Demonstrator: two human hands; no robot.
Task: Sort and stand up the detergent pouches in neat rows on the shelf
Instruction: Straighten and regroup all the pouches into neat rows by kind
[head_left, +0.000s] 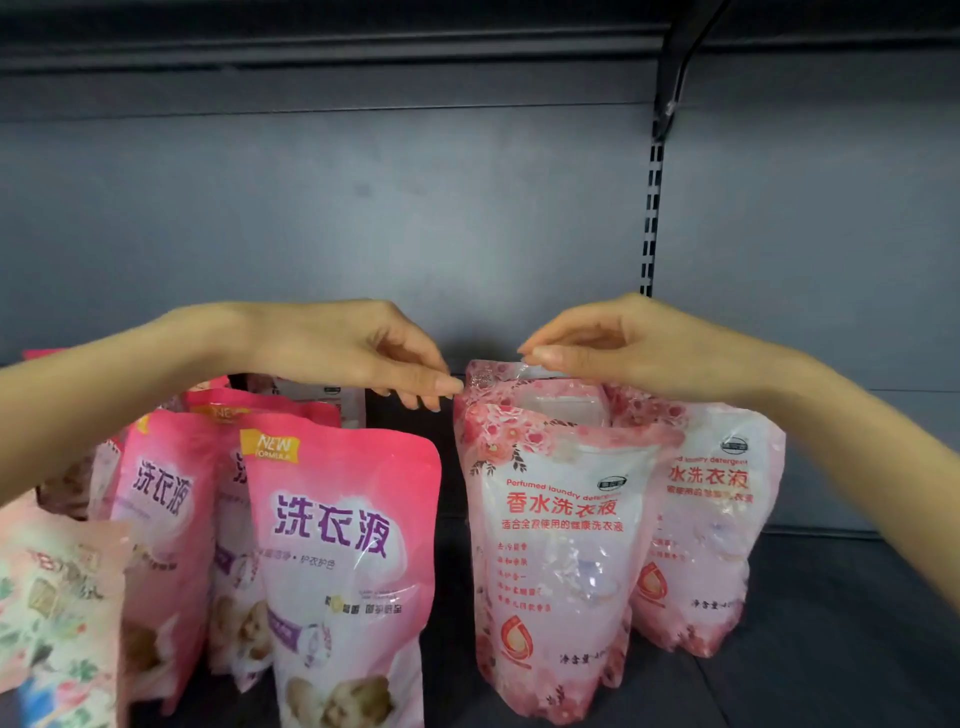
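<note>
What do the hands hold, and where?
Rear pale pink rose-printed plastic pouch: right hand pinches its top edge; left hand seems to pinch its left corner.

Film goods: front rose-print pouch (556, 519) and rear rose-print pouch (498, 382), thin plastic film, glossy, crinkled; top strip of the rear one clear. Beside them, pink pouch (343, 545): same glossy plastic, glare streaks, smoother face. Behind, back panel (363, 208): grey painted metal, matt, faintly smudged. Its slotted upright (652, 208): dark metal. Underfoot, shelf (831, 623): dark, matt.

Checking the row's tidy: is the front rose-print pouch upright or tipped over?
Upright: the front rose-print pouch stands on its base on the shelf, label facing forward.
</note>
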